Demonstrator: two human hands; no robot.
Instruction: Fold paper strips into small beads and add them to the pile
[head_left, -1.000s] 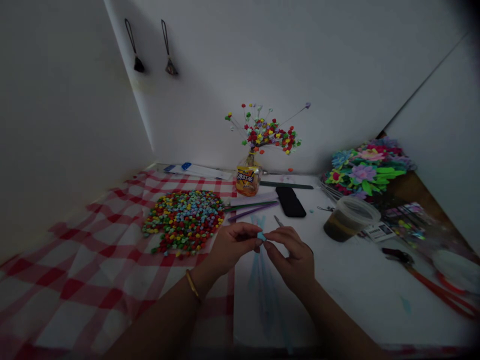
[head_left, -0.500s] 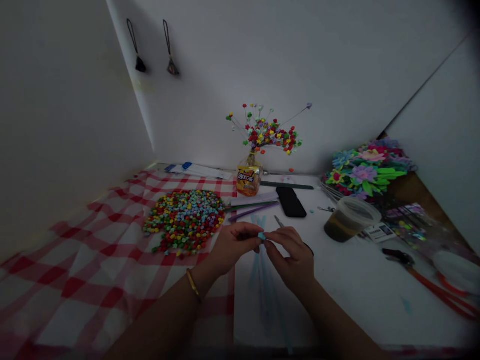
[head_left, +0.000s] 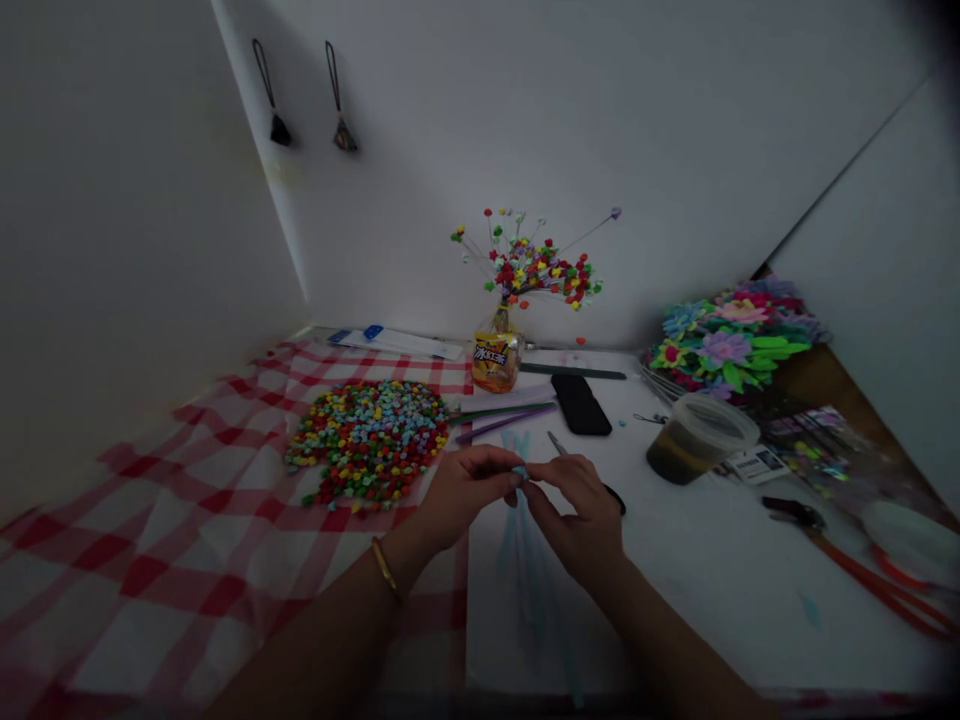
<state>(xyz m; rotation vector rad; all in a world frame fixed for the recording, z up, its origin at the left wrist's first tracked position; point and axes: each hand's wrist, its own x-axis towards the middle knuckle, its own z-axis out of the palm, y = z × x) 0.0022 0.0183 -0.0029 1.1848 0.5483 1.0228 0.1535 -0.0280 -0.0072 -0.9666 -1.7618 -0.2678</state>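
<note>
Between my two hands is a small light-blue folded paper star (head_left: 520,473). My left hand (head_left: 469,490) pinches it from the left, thumb and forefinger closed on it. From the right, the fingertips of my right hand (head_left: 577,510) press against the same star. Beneath the hands, pale blue and lilac paper strips (head_left: 529,580) lie lengthwise on the white surface. Scissors (head_left: 555,443) lie partly hidden behind my right hand, with a dark handle showing beside it. Left of my hands a big heap of colourful paper stars (head_left: 375,435) rests on the red-checked cloth (head_left: 217,590).
A bottle (head_left: 495,362) holding wire-stemmed stars stands at the back. Right of it lie a black phone (head_left: 581,405), a plastic tub (head_left: 701,440) of dark contents, pliers (head_left: 799,515) with orange handles, and fuzzy flowers (head_left: 727,345). Purple strips (head_left: 506,424) lie beyond my hands.
The fingers of both hands have shifted slightly around the blue star, which is now more covered by the fingertips. The other things stay in place.
</note>
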